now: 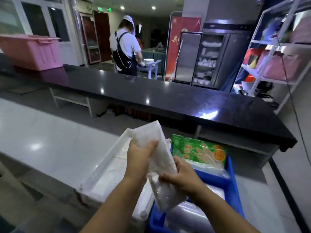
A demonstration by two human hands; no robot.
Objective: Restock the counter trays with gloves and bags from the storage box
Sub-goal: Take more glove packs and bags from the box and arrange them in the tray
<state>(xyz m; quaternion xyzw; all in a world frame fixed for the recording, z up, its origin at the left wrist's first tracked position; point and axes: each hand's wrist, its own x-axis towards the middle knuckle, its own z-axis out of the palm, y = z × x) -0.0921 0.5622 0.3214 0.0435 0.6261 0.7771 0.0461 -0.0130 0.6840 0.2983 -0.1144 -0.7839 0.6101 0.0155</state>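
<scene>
The glossy black counter top point(168, 96) shines, the blue crate point(233, 184) is smooth plastic, the packet point(156, 148) crinkly clear film.

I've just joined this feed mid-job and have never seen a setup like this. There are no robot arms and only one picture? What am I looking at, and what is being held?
There is no machine here. A person works with bare hands, and the single picture comes from a camera worn on their head, looking forward and down.

The left hand grips the upper part of a clear packet of thin plastic items, and the right hand pinches it lower down. I cannot tell whether it contains gloves or bags.

Under the hands is a blue bin holding a green glove pack and more clear plastic. To its left sits a white tray. Beyond them runs a black counter with a pink box at its far left. Another person stands behind the counter, back turned.
</scene>
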